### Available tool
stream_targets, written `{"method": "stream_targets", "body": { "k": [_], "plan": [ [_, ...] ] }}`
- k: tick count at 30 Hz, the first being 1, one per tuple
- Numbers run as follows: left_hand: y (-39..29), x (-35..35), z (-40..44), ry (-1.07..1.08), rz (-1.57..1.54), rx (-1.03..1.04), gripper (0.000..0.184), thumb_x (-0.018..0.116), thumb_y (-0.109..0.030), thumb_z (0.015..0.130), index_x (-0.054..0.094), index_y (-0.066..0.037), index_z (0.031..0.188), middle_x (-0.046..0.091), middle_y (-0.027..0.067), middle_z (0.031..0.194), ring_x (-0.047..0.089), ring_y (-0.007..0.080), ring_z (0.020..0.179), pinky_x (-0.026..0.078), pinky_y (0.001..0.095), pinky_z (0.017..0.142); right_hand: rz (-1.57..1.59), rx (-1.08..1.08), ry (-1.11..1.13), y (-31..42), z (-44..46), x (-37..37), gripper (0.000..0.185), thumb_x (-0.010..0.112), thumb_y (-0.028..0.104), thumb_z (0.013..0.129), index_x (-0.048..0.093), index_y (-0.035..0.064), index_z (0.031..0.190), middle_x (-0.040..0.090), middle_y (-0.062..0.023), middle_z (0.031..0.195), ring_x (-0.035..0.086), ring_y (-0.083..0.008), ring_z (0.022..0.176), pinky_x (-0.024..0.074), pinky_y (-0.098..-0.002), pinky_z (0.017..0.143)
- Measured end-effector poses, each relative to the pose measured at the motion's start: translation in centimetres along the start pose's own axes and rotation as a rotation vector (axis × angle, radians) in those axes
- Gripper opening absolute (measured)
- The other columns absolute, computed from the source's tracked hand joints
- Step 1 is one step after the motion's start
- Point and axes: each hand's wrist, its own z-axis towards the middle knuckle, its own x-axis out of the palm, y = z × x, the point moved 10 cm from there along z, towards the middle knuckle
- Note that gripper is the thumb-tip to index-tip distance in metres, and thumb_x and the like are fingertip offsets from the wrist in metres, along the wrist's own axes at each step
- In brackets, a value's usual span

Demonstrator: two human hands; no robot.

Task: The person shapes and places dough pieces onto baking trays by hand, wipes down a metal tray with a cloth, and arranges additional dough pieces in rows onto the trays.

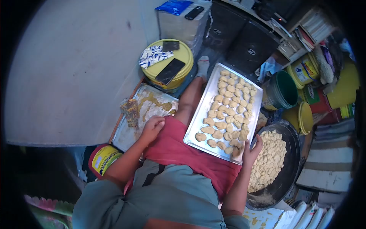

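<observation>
A metal baking tray (pixel 194 134) lies slantwise over my lap and lower leg, bearing rows of small dough pieces (pixel 229 91). At its lower right edge is my right hand (pixel 252 150), thumb and fingers apart, between the tray and a wide black basin (pixel 292 152). Many pale dough lumps (pixel 270 160) fill much of that basin. On my thigh, my left hand (pixel 153 129) has its fingers curled together at the hem of the red shorts (pixel 173 139). Its fingertips are partly hidden.
Left of my leg lies a stained tray (pixel 146 105) with a crumpled wrapper (pixel 130 112). A phone (pixel 170 71) rests on a yellow lidded bucket (pixel 187 61). Buckets, including a green one (pixel 283 91), stand at the right. A margarine tub (pixel 105 158) is by my left elbow.
</observation>
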Motion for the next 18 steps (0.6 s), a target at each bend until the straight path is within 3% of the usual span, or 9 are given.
{"method": "stream_targets", "body": {
  "k": [1,3,4,5,7,8,11,12,18],
  "plan": [
    [-0.3,1.8,0.8,0.028,-0.125,-0.017,0.025,0.063,-0.016,0.093,0.066,0.001,0.111,0.061,0.0152,0.114,0.059,0.0276,0.109,0.046,0.0369,0.098,-0.009,0.124,-0.012,-3.8,0.0,-0.1,0.055,0.071,0.015,0.086,0.049,-0.0020,0.134,0.050,-0.0202,0.134,0.050,-0.0329,0.122,0.0389,-0.0414,0.104],
    [-0.6,6.2,3.4,0.146,-0.177,-0.038,0.044,0.059,-0.028,0.098,0.056,0.004,0.127,0.058,0.0170,0.127,0.055,0.0262,0.118,0.042,0.0357,0.103,0.297,0.567,0.081,-11.6,-1.4,1.8,0.053,0.068,0.023,0.091,0.048,-0.0031,0.133,0.057,-0.0146,0.123,0.055,-0.0260,0.111,0.0443,-0.0374,0.096],
    [0.4,8.9,5.2,0.181,-0.216,-0.027,0.049,0.058,-0.031,0.099,0.052,0.005,0.131,0.056,0.0176,0.130,0.054,0.0262,0.121,0.042,0.0359,0.104,0.344,0.594,0.151,-15.2,-1.9,3.2,0.052,0.066,0.032,0.094,0.051,0.0013,0.133,0.061,-0.0081,0.114,0.059,-0.0226,0.099,0.0469,-0.0357,0.092],
    [0.6,11.2,6.7,0.215,-0.253,-0.017,0.054,0.057,-0.034,0.100,0.048,0.006,0.135,0.055,0.0182,0.133,0.053,0.0262,0.123,0.041,0.0360,0.105,0.548,0.741,0.252,-16.6,-2.8,4.8,0.054,0.062,0.038,0.095,0.052,0.0022,0.134,0.064,-0.0090,0.118,0.061,-0.0236,0.102,0.0474,-0.0370,0.094],
    [1.1,15.1,8.6,0.265,-0.356,-0.286,0.063,0.056,-0.038,0.100,0.040,0.006,0.142,0.052,0.0180,0.137,0.049,0.0260,0.129,0.038,0.0366,0.108,0.933,0.796,0.457,-17.2,-3.5,8.9,0.061,0.057,0.047,0.096,0.049,0.0026,0.137,0.061,-0.0122,0.129,0.061,-0.0252,0.112,0.0475,-0.0387,0.098],
    [-0.3,17.4,9.3,0.404,-0.593,-0.320,0.063,0.057,-0.037,0.099,0.039,0.003,0.144,0.053,0.0163,0.137,0.051,0.0259,0.126,0.041,0.0372,0.106,0.987,0.867,0.508,-17.7,-4.2,9.8,0.065,0.055,0.051,0.096,0.048,0.0022,0.139,0.059,-0.0134,0.132,0.060,-0.0260,0.116,0.0469,-0.0397,0.100],
    [1.0,21.2,9.0,0.537,-0.745,-0.610,0.064,0.057,-0.041,0.098,0.039,0.001,0.143,0.056,0.0152,0.135,0.056,0.0245,0.122,0.045,0.0389,0.102,1.136,0.924,0.577,-11.9,-3.7,10.8,0.071,0.054,0.055,0.095,0.045,0.0022,0.141,0.059,-0.0155,0.133,0.059,-0.0290,0.119,0.0469,-0.0412,0.102],
    [0.9,20.9,9.3,0.477,-0.733,-0.596,0.062,0.056,-0.041,0.098,0.040,0.001,0.142,0.061,0.0151,0.129,0.062,0.0262,0.113,0.049,0.0415,0.097,1.191,0.935,0.566,-11.5,-3.4,11.2,0.068,0.055,0.053,0.095,0.047,0.0018,0.139,0.060,-0.0156,0.131,0.061,-0.0292,0.116,0.0479,-0.0407,0.100],
    [2.8,21.2,10.1,0.438,-0.636,-0.586,0.057,0.055,-0.037,0.099,0.043,0.004,0.138,0.064,0.0157,0.120,0.065,0.0250,0.105,0.053,0.0392,0.090,1.364,0.924,0.499,-14.9,-1.9,13.6,0.065,0.065,0.044,0.091,0.050,-0.0007,0.136,0.063,-0.0145,0.126,0.062,-0.0278,0.112,0.0475,-0.0392,0.099]
  ]
}}
